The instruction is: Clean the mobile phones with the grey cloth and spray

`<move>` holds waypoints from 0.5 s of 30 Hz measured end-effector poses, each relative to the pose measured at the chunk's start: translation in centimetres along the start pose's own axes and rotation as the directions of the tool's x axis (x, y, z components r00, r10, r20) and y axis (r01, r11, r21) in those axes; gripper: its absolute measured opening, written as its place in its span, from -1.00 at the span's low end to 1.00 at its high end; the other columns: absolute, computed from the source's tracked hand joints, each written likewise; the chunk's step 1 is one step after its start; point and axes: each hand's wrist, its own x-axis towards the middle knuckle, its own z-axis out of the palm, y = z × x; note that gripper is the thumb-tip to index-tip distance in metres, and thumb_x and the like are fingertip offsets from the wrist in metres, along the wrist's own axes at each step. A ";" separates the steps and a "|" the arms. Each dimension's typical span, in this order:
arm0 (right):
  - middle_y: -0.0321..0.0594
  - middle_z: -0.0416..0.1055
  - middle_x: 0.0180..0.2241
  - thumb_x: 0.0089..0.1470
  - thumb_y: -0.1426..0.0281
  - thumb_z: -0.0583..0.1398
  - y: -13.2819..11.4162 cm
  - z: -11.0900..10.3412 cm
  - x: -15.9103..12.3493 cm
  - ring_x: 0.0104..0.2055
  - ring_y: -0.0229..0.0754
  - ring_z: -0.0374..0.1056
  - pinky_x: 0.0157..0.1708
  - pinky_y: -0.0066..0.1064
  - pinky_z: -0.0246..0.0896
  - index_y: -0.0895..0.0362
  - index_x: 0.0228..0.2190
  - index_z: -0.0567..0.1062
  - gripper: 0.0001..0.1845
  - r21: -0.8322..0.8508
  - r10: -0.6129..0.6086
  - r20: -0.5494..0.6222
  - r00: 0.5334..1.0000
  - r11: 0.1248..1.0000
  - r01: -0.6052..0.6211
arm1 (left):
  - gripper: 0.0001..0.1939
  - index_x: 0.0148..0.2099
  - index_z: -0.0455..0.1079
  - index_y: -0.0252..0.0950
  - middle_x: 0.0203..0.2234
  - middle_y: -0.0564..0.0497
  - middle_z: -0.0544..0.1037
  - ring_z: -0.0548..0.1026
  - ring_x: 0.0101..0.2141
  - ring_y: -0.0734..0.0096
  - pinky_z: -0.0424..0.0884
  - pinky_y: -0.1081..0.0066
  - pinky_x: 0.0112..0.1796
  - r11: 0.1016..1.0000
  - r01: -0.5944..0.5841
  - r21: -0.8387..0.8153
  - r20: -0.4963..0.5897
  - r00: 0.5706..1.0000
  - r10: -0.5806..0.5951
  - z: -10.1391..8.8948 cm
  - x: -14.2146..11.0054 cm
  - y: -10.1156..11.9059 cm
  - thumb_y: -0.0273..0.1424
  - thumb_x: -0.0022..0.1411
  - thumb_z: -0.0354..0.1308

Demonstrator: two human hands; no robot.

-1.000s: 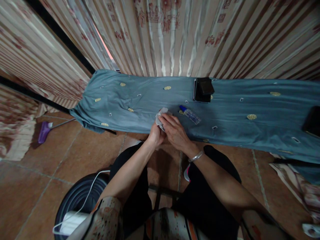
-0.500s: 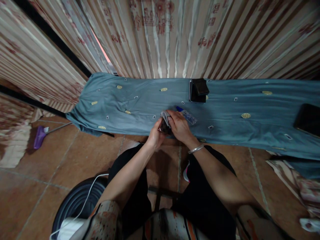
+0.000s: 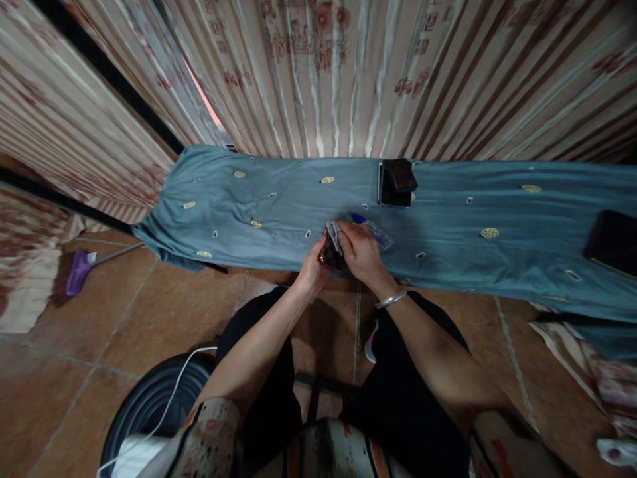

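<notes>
My left hand (image 3: 312, 271) is closed around a dark, glossy, flat object (image 3: 329, 256) with a reddish shiny edge; it looks like a phone. A grey cloth (image 3: 332, 231) is pinched in my right hand (image 3: 363, 252) and lies against the object's upper part. A silver bangle (image 3: 391, 299) circles my right wrist. Just beyond my right hand, a clear plastic item with a blue end (image 3: 379, 234) rests on the blue-green cloth cover (image 3: 283, 199), partly hidden by the hand. Part of the dark object is covered by my fingers and the cloth.
Black flat items (image 3: 397, 180) are stacked at the bench's far side. Another dark flat object (image 3: 613, 240) lies at the right. Pleated curtains (image 3: 318, 86) hang behind. On the tiled floor are a purple broom (image 3: 78, 272) and a black ribbed tub (image 3: 142, 405) with a white cable.
My right hand and the grey cloth have shifted slightly on the dark object, showing a bit more of its surface. The left hand keeps its hold.
</notes>
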 end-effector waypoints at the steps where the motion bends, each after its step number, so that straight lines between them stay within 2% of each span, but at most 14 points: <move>1: -0.03 0.61 -0.01 0.43 0.27 -0.06 -0.1 -0.1 0.0 0.05 0.02 0.47 0.14 -0.12 0.33 0.12 0.06 0.55 -0.54 0.004 -0.004 0.000 1.000 1.000 0.004 | -0.67 -0.34 0.52 -0.29 -0.52 0.04 0.59 0.57 -0.35 0.35 0.45 0.36 -0.14 1.000 0.007 -0.004 -0.001 1.000 -0.007 0.1 0.0 -0.2 -0.37 0.42 0.01; 5: -0.08 0.60 0.01 0.44 0.26 -0.05 -0.3 -0.3 0.2 0.08 -0.01 0.46 0.15 -0.15 0.34 0.08 0.10 0.53 -0.55 0.031 0.013 0.010 1.000 0.999 -0.014 | -0.65 -0.38 0.50 -0.29 -0.53 0.05 0.59 0.57 -0.36 0.37 0.48 0.35 -0.11 1.000 0.025 0.001 -0.009 1.000 -0.025 0.2 0.0 -0.6 -0.39 0.42 -0.01; 10: -0.08 0.63 -0.01 0.42 0.27 -0.01 0.2 -0.4 0.3 0.05 -0.01 0.50 0.12 -0.16 0.37 0.08 0.06 0.57 -0.58 0.092 0.071 0.011 0.997 0.993 -0.071 | -0.72 -0.29 0.53 -0.29 -0.42 -0.01 0.65 0.62 -0.21 0.26 0.49 0.32 -0.10 1.000 0.008 0.010 0.027 1.000 -0.008 -0.1 0.0 0.3 -0.32 0.38 0.05; 15: -0.11 0.64 0.01 0.35 0.30 0.06 0.8 -0.2 0.2 0.04 -0.01 0.54 0.13 -0.14 0.38 0.07 0.03 0.60 -0.61 0.193 0.176 -0.002 0.984 0.966 -0.173 | -0.68 -0.29 0.52 -0.29 -0.47 0.03 0.62 0.56 -0.39 0.37 0.48 0.34 -0.18 1.000 -0.003 -0.021 0.009 1.000 0.003 -0.2 0.0 1.1 -0.31 0.41 0.00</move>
